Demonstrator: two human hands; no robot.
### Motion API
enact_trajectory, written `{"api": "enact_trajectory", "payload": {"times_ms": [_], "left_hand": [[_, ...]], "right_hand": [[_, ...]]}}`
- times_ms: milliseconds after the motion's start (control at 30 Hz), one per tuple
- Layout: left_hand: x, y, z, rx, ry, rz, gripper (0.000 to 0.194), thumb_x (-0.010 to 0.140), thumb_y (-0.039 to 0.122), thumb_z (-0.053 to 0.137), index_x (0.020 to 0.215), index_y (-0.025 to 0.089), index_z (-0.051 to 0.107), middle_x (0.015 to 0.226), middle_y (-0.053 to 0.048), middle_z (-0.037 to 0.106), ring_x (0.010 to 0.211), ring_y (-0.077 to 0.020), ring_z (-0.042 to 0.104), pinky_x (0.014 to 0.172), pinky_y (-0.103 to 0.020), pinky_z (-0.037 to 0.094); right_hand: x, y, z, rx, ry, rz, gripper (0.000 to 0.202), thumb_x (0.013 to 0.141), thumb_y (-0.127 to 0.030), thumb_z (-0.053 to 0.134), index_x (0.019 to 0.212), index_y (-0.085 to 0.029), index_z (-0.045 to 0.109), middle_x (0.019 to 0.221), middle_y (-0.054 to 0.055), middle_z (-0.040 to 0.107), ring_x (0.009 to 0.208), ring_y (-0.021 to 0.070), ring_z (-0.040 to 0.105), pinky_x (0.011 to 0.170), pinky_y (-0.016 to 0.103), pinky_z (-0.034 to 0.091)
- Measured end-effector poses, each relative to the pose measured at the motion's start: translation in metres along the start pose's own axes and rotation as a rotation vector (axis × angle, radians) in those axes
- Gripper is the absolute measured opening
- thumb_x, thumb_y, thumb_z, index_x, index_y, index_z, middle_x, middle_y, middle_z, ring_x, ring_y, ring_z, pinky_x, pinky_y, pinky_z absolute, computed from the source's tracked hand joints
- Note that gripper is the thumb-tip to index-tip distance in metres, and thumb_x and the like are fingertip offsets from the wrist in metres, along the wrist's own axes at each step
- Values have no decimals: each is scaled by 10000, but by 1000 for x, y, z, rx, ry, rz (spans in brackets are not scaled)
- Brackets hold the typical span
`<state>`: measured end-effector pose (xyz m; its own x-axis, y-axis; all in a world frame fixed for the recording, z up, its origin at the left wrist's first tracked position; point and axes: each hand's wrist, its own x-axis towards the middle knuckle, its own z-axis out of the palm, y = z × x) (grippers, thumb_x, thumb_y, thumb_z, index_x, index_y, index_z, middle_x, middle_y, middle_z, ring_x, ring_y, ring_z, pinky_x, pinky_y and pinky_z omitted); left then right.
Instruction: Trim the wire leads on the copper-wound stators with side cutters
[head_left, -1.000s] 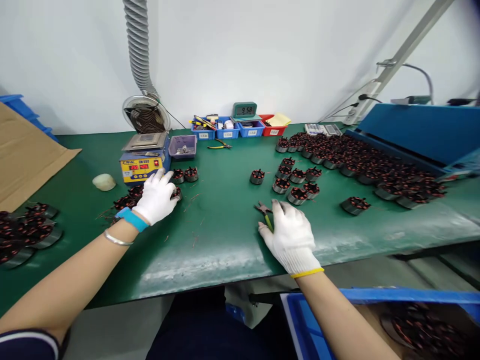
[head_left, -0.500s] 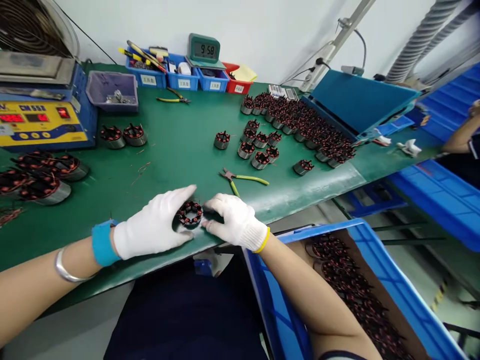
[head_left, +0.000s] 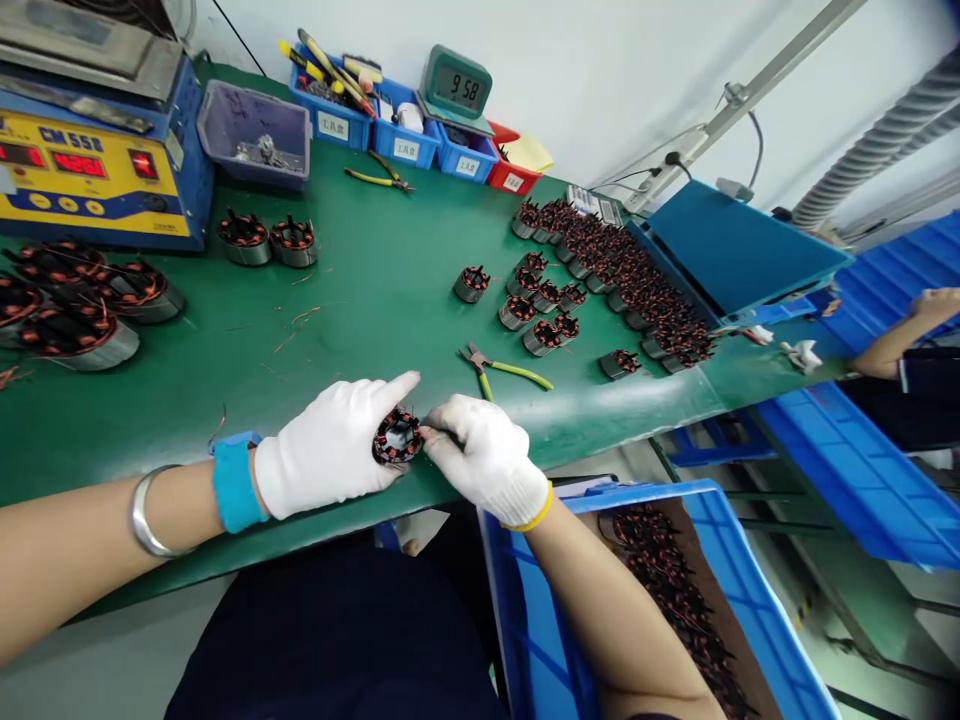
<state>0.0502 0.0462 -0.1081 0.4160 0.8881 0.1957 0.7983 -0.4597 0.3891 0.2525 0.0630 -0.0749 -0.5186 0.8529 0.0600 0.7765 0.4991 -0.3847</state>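
A ring-shaped motor stator point(head_left: 386, 441) with copper windings and black insulators rests at the table's near edge, its open centre facing up. My left hand point(head_left: 341, 440), in a white glove, is wrapped round its left side, thumb and fingers gripping it. Against the stator's right rim, my right hand point(head_left: 480, 452), also gloved, has thumb and forefinger pinched together. What lies between those fingertips is too small to make out. Just beyond my right hand lie green-handled cutting pliers point(head_left: 499, 368), jaws apart.
Several wound stators point(head_left: 517, 312) stand at centre right, before a dense block of others point(head_left: 637, 280). Larger stators point(head_left: 82, 330) sit left by a yellow-blue CM558 machine point(head_left: 90, 190). A blue crate point(head_left: 712, 500) of stators stands below right. Tool bins point(head_left: 405, 145) line the wall.
My right thumb and forefinger have closed into a pinch at the stator's right rim. My left hand has closed more tightly round the stator. The camera view has shifted and tilted.
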Motion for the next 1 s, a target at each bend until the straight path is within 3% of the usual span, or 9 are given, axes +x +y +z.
{"api": "enact_trajectory", "payload": {"times_ms": [167,267,367,433,500,700,833,900,1000], "left_hand": [[1,2,-7,-32,-16,-16,707,695,362,553,1352,134,432,1122,-117,634,945,-287,616,817,-399,476],[-1,5,-12,-98,-53,-51,780,686,329,557,1412,141,345,1197,-114,603,1031,-277,594,882,-382,466],[0,10,-14,-145,14,-164,986,628,451,639,1457,103,232,1244,-138,567,1105,-306,558,927,-397,453],[2,12,-13,-184,64,-269,1051,590,542,668,1449,101,252,1170,-127,601,1034,-305,591,881,-399,473],[4,12,-11,-258,61,-326,994,618,532,662,1440,125,278,1068,-87,637,914,-261,629,801,-362,497],[5,5,-13,-370,-16,-294,1014,629,454,686,1475,172,203,1006,-30,667,870,-219,649,763,-308,506],[2,1,-15,-423,-23,-265,1013,643,409,681,1485,191,163,1047,-24,663,913,-214,649,782,-294,507],[2,0,-16,-454,-33,-247,1013,637,370,685,1487,207,158,1052,-14,660,925,-204,647,795,-283,507],[4,-3,-18,-466,-59,-228,1008,624,341,689,1484,212,179,1054,-14,658,925,-202,646,810,-287,507]], "right_hand": [[0,-2,9,-21,3,84,193,860,-309,503,711,-198,557,733,0,589,686,141,534,601,262,320],[-1,-4,11,-47,-57,116,210,854,-349,510,707,-206,554,722,-7,595,667,139,532,552,264,260],[-1,-8,14,-96,-84,103,219,837,-370,525,694,-208,559,714,-2,597,674,152,535,541,271,234],[0,-9,15,-90,-78,95,207,835,-365,526,703,-211,569,727,-5,603,685,153,541,544,270,241],[1,-8,14,-61,-69,98,197,842,-360,520,723,-216,583,739,-11,614,690,148,549,553,267,258],[10,3,6,56,-17,304,233,871,-381,487,816,-218,644,797,2,658,739,164,584,606,264,338],[18,3,6,317,-67,211,217,870,-370,503,962,-236,647,908,-17,687,832,149,613,720,253,416],[20,2,7,289,-91,179,164,844,-316,526,918,-236,648,918,-19,689,857,159,616,744,265,427],[22,2,6,92,-52,309,161,831,-328,529,881,-233,649,910,7,687,853,209,616,742,325,439]]}}
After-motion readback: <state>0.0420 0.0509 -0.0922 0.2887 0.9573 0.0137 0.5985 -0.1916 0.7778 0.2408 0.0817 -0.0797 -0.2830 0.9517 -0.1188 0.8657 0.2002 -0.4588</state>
